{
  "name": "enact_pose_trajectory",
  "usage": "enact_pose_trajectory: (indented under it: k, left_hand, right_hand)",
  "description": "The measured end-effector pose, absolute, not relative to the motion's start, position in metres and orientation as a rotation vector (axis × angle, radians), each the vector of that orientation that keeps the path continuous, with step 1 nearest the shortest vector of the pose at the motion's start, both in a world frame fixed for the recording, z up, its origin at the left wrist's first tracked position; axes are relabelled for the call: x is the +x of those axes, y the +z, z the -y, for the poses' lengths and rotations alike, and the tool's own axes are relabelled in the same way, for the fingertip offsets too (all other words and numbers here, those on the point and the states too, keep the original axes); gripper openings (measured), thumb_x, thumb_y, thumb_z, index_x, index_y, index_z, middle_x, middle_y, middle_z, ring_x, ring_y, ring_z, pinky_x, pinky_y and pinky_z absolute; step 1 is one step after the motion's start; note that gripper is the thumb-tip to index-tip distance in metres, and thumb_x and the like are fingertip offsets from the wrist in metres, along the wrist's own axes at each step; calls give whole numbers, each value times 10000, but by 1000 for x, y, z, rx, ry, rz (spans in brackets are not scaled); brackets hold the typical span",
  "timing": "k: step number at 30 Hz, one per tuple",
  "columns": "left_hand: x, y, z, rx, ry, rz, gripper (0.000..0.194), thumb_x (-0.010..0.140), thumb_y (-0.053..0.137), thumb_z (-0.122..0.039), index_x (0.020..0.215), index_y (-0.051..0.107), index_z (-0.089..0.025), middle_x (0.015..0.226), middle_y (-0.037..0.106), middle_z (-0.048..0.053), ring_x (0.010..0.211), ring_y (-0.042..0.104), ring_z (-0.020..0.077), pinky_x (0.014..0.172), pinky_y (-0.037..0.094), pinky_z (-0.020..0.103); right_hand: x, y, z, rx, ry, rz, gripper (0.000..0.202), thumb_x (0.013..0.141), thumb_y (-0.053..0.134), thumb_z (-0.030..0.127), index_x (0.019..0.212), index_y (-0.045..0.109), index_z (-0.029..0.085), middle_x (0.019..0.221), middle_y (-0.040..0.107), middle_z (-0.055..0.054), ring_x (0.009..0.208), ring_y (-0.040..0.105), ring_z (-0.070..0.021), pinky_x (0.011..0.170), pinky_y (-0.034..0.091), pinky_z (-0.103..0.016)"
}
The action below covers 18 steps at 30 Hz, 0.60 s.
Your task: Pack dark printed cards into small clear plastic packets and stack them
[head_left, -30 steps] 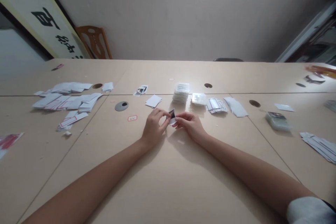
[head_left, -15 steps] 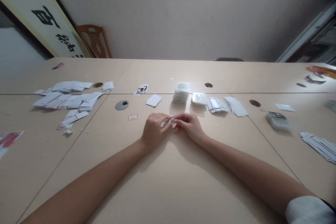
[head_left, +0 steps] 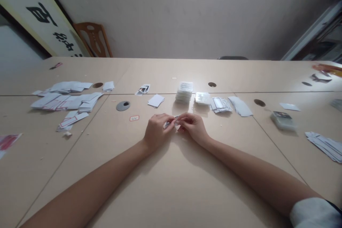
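My left hand (head_left: 159,128) is closed on a small whitish piece (head_left: 167,124), which shows between its thumb and fingers. Against its fingertips, my right hand (head_left: 192,127) is pinched at the end of the same piece; the fingers hide most of it. Beyond the hands stands a stack of clear plastic cases (head_left: 184,92), with a lower clear stack (head_left: 203,98) beside it. A small red-bordered label (head_left: 134,118) lies to the left of my left hand, and white cards (head_left: 156,100) lie behind the label.
Piles of white paper slips (head_left: 66,101) cover the left side. Printed slips (head_left: 221,104) and white strips (head_left: 239,106) lie right of the cases. Farther right are a clear box (head_left: 283,120) and more strips (head_left: 324,146). Scissors (head_left: 56,66) lie at the back left.
The view has shifted slightly. My right fingers have curled in a little at the fingertips, and the reddish edge seen beneath them is no longer visible. Both hands remain together.
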<state>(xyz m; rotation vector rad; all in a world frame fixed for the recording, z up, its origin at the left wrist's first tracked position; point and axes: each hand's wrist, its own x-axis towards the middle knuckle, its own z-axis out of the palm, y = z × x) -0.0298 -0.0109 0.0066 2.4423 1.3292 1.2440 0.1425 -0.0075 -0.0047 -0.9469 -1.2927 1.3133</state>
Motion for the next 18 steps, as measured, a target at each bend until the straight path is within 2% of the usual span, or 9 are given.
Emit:
enact_pose_trajectory:
  k: [5, 9, 13, 18]
  left_hand:
    - [-29, 8, 11, 2478, 1250, -1355, 102, 847, 612, -168, 755, 650, -190, 764, 735, -3, 741, 670, 174, 820, 436, 369]
    - [-29, 8, 11, 2480, 1258, -1359, 105, 841, 599, -172, 750, 645, -194, 767, 735, 7, 744, 670, 182, 810, 447, 372]
    - [-28, 7, 12, 2423, 1297, -1338, 102, 845, 586, -179, 790, 669, -201, 804, 744, 27, 792, 680, 201, 824, 479, 384]
    - [-29, 5, 13, 2374, 1344, -1219, 192, 786, 570, -84, 866, 695, -206, 864, 752, 37, 852, 690, 213, 901, 515, 403]
  right_hand:
    - [142, -4, 7, -966, 1281, 1353, 118, 730, 760, 290, 727, 695, 191, 660, 693, 2, 511, 622, -118, 513, 498, -234]
    - [142, -5, 7, -971, 1289, 1383, 133, 739, 756, 318, 745, 701, 196, 716, 703, -7, 533, 631, -123, 525, 509, -245]
    - [143, -4, 6, -973, 1320, 1352, 174, 725, 771, 354, 747, 690, 202, 696, 693, -9, 540, 646, -148, 515, 525, -265]
    - [143, -3, 8, -984, 1282, 1362, 191, 728, 768, 365, 760, 672, 203, 712, 691, -12, 514, 642, -151, 500, 527, -273]
